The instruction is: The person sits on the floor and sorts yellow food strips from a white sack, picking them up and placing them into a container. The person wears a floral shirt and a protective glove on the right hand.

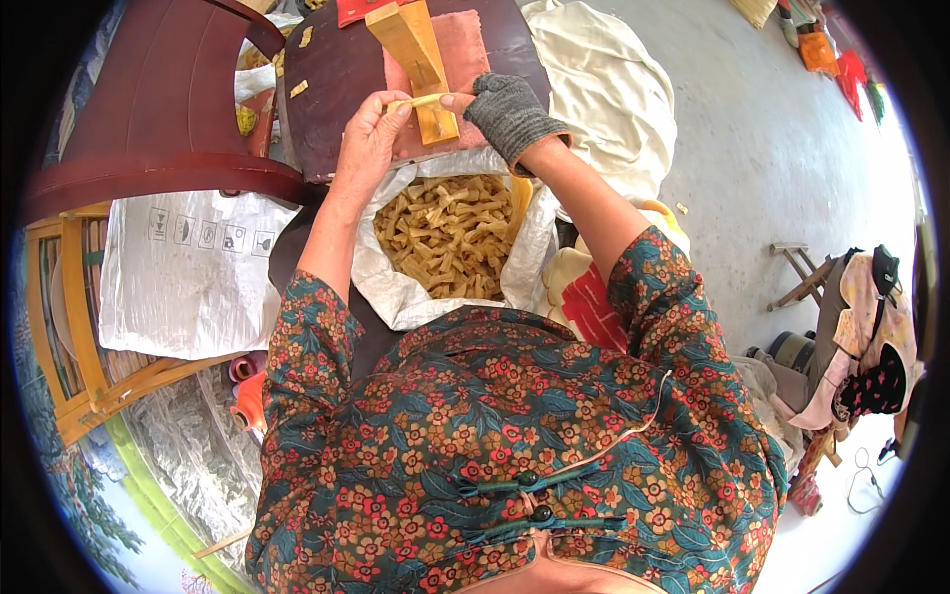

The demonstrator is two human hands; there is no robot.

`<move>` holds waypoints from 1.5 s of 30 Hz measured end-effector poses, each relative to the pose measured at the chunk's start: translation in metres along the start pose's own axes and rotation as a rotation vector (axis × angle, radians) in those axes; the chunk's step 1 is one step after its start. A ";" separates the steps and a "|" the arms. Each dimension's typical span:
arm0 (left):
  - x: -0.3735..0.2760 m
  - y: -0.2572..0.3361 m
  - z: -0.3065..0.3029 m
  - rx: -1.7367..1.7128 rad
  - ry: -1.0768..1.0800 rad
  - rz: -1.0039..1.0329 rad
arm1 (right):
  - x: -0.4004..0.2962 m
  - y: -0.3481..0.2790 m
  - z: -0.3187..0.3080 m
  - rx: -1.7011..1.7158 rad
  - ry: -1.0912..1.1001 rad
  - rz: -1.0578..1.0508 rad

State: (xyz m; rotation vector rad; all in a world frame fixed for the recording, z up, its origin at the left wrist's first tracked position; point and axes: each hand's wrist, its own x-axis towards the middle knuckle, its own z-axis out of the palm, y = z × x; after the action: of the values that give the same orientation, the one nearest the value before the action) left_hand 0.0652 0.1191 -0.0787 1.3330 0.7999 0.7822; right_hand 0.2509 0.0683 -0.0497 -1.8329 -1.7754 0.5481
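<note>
My bare left hand (369,134) pinches one end of a pale yellow strip (421,102) between thumb and fingers. At the strip's other end is the thumb of my right hand (512,115), which wears a grey fingerless knit glove; its other fingers are mostly hidden. The strip lies across the front of a wooden stand (438,128), whose slanted block (397,33) rises behind it. Under the stand a pink cloth (464,52) covers part of a dark red seat (341,67). Below my hands, a white woven sack (390,301) holds many short yellow-brown pieces (445,234).
A dark red chair (159,82) stands at the left, above a white plastic sheet (189,289) on a wooden frame (82,312). Cream cloth (608,96) drapes at the right. Farther right are a folding stool (805,275) and a pile of clothes (861,334).
</note>
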 end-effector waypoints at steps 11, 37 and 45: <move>0.030 -0.002 -0.006 0.164 0.110 -0.063 | 0.023 0.008 0.020 0.248 0.141 0.065; -0.094 -0.006 0.026 -0.886 0.106 -0.537 | -0.084 -0.039 0.047 0.761 -0.186 -0.337; -0.101 0.002 0.041 0.028 -0.084 -0.349 | -0.076 -0.035 0.028 0.291 0.126 -0.388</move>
State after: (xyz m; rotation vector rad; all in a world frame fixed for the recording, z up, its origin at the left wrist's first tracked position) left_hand 0.0478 0.0117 -0.0693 1.1990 0.9468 0.4387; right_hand 0.2015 -0.0047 -0.0549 -1.2598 -1.7957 0.4938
